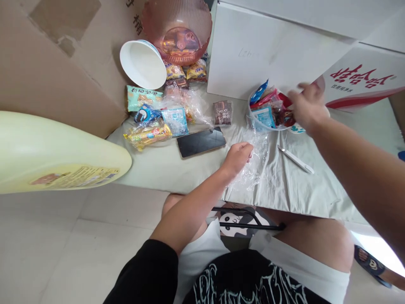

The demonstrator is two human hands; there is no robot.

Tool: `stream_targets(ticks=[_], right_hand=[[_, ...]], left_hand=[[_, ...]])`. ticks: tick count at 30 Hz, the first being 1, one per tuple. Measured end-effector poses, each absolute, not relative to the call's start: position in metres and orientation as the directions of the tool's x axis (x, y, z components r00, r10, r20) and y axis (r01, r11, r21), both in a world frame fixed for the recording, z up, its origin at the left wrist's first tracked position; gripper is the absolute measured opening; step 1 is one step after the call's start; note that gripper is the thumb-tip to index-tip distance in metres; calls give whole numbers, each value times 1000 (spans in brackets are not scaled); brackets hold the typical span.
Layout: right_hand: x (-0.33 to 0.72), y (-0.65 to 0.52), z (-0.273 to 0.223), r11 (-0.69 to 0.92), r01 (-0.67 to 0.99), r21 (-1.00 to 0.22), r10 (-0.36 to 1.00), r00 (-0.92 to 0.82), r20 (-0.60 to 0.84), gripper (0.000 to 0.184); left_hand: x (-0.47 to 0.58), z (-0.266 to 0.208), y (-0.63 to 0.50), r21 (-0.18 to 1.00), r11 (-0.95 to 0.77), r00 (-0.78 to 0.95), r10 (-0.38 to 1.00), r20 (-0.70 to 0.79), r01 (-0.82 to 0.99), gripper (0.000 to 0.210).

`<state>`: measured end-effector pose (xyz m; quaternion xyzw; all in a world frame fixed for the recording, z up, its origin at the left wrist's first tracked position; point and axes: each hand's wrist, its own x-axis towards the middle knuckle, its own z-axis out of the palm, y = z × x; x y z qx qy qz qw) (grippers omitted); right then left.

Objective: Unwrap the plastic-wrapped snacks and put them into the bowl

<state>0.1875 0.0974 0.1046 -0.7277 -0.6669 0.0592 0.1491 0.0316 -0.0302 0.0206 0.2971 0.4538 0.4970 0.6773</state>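
Note:
My left hand point(238, 159) is closed in a fist on a crumpled clear plastic bag point(249, 179); what its curled fingers hold, if anything, is hidden. My right hand point(307, 105) is smeared by motion at the right rim of a clear plastic tub point(253, 121), so its fingers cannot be read. Inside the tub lie snack packets, among them a light blue packet point(264, 117) and a red one point(267, 99). Partly behind my right hand is a white cup with a blue-green pattern point(296, 128). Between the tub and the phone point(201, 142) lies a brown cocoa packet point(222, 112).
A white-handled craft knife point(295, 159) lies right of the plastic. Several snack packets point(148, 134) sit left, below a tipped white paper bowl point(143, 64) and a pink ribbed bowl point(177, 33). White boxes point(268, 50) stand behind; a pale yellow bottle point(63, 156) juts in left.

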Motion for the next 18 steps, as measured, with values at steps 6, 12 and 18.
stream_targets(ticks=[6,12,18], right_hand=[[204,-1,81,17,650,-760,989,101,109,39],[215,-55,23,-343,183,-921,906,-194,-376,75],[239,-38,3,-137,22,-990,950,-282,-137,93]], left_hand=[[24,35,-29,529,565,441,825,-354,-633,34],[27,29,-33,414,736,702,661,-265,-536,19],[26,14,-26,426,731,753,639,-156,-533,29]])
